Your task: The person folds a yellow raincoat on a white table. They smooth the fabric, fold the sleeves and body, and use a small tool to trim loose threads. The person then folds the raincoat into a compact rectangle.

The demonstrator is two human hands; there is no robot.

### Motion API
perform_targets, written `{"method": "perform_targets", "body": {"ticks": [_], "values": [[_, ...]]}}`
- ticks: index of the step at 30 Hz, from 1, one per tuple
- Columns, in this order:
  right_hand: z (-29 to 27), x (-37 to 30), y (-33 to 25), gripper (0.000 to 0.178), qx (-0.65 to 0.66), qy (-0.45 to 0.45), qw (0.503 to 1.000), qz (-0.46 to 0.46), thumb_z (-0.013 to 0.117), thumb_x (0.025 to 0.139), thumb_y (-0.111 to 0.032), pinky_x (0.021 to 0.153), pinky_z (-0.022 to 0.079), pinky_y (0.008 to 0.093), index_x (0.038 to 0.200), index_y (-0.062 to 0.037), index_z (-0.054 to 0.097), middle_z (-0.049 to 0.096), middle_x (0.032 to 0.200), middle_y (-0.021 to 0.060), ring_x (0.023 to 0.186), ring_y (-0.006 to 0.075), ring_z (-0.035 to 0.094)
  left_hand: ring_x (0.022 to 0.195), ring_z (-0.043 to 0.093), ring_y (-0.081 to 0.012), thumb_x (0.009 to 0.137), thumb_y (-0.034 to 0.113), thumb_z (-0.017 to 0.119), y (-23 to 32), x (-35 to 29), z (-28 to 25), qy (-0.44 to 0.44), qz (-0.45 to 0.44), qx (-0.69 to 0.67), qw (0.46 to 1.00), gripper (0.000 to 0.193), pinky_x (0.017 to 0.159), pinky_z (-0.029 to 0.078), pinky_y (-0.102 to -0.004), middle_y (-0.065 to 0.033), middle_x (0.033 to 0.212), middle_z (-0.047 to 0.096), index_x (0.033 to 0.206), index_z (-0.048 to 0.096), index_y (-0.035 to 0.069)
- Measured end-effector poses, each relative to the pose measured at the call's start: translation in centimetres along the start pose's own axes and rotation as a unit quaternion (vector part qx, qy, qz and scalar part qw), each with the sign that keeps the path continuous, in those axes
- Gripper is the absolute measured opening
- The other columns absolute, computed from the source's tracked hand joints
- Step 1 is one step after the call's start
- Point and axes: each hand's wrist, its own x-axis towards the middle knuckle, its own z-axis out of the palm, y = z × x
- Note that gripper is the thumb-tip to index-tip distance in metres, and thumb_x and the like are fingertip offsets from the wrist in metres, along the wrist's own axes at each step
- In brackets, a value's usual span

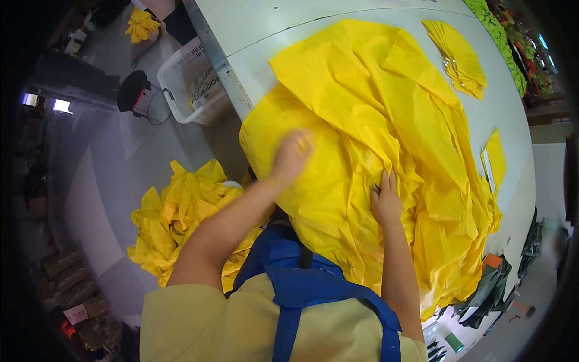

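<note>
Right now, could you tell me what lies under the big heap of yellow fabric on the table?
Under the crumpled yellow fabric heap only the pale grey table shows at its edges. Both hands, left and right, press on top; anything beneath the heap is covered.

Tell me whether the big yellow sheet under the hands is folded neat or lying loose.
Loose: the big yellow sheet lies rumpled in creases across the table, both hands pressed flat on it.

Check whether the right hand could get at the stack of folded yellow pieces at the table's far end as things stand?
Probably not without leaning. The right hand rests on the big yellow sheet; the folded stack lies well beyond, though nothing blocks it.
</note>
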Motion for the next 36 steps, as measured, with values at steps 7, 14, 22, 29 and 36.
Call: {"method": "perform_targets", "body": {"ticks": [7, 14, 22, 29, 36], "values": [[0.7, 0.5, 1.5, 0.066, -0.002, 0.040, 0.999, -0.021, 0.059, 0.084, -0.029, 0.078, 0.052, 0.0393, 0.142, -0.0102, 0.032, 0.029, 0.149, 0.0113, 0.103, 0.0328, 0.060, 0.119, 0.044, -0.0366, 0.081, 0.026, 0.065, -1.9, 16.1, -4.3, 0.114, -0.066, 0.318, 0.939, 0.059, 0.102, 0.037, -0.0410, -0.0211, 0.130, 0.047, 0.130, 0.044, 0.000], [-0.1, 0.7, 1.6, 0.065, 0.042, 0.045, 0.996, -0.062, 0.062, 0.081, -0.023, 0.077, 0.052, 0.0373, 0.139, -0.0080, 0.038, 0.036, 0.145, 0.0157, 0.103, 0.0335, 0.060, 0.110, 0.055, -0.0225, 0.087, 0.025, 0.060, -5.5, 21.7, -3.3, -0.072, -0.190, -0.174, 0.964, 0.045, 0.092, 0.045, -0.0335, -0.0126, 0.120, 0.059, 0.123, 0.052, -0.001], [-1.4, -0.1, 0.8, 0.035, 0.378, 0.040, 0.924, -0.047, 0.057, 0.084, 0.005, 0.062, 0.044, 0.0204, 0.117, -0.0045, 0.060, 0.056, 0.128, 0.0129, 0.079, 0.0109, 0.059, 0.111, 0.055, -0.0215, 0.076, -0.005, 0.064, 9.6, 10.4, -10.0, -0.099, -0.186, -0.254, 0.944, 0.066, 0.094, 0.044, -0.0320, -0.0145, 0.121, 0.056, 0.134, 0.035, 0.001], [-6.5, 0.3, -6.1, 0.044, 0.403, 0.135, 0.898, -0.111, 0.064, 0.079, 0.006, 0.055, 0.036, 0.0180, 0.120, -0.0053, 0.057, 0.055, 0.127, 0.0072, 0.064, 0.0043, 0.043, 0.112, 0.055, -0.0231, 0.073, -0.015, 0.059, 14.2, 3.9, -10.9, -0.049, -0.032, -0.344, 0.937, 0.076, 0.093, 0.046, -0.0329, -0.0189, 0.119, 0.056, 0.136, 0.023, 0.010], [-7.4, 3.0, -8.7, 0.028, 0.282, 0.048, 0.948, -0.136, 0.067, 0.079, -0.006, 0.062, 0.045, 0.0313, 0.106, -0.0017, 0.058, 0.061, 0.090, 0.0123, 0.066, 0.0186, 0.051, 0.122, 0.048, -0.0248, 0.072, -0.016, 0.056, 17.1, 1.4, -11.3, -0.075, 0.041, -0.306, 0.948, 0.073, 0.098, 0.042, -0.0325, -0.0196, 0.127, 0.051, 0.133, 0.026, 0.009]]}}
